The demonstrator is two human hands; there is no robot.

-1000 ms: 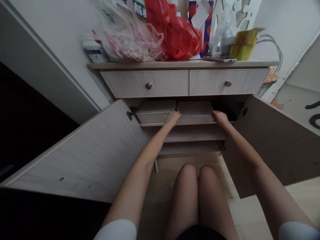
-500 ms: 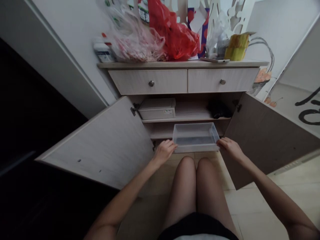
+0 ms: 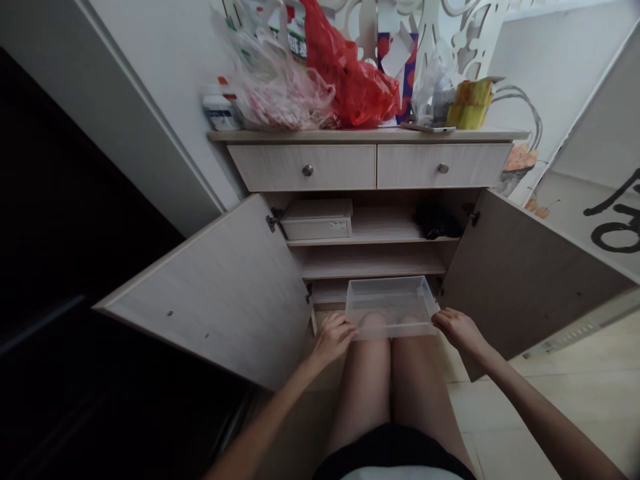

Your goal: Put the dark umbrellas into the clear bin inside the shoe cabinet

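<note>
A clear plastic drawer box (image 3: 390,293), with nothing visible inside, is held level over my knees in front of the cabinet. My left hand (image 3: 335,337) is closed on its near left corner. At the near right corner my right hand (image 3: 456,327) pinches the rim. Behind the box, the cabinet shelves (image 3: 373,260) lie open to view. On the upper shelf a white lidded box (image 3: 317,220) sits at the left and a black bag (image 3: 436,220) at the right.
The left cabinet door (image 3: 215,293) and right door (image 3: 535,280) stand swung out on either side of my arms. Above are two closed drawers (image 3: 303,167). The cabinet top bears a red plastic bag (image 3: 350,87), a white bottle (image 3: 219,110) and a yellow container (image 3: 470,103).
Both hands have drawn the clear box back from the cabinet, down and towards me, so it now lies over my knees. The middle shelf behind it has come into view.
</note>
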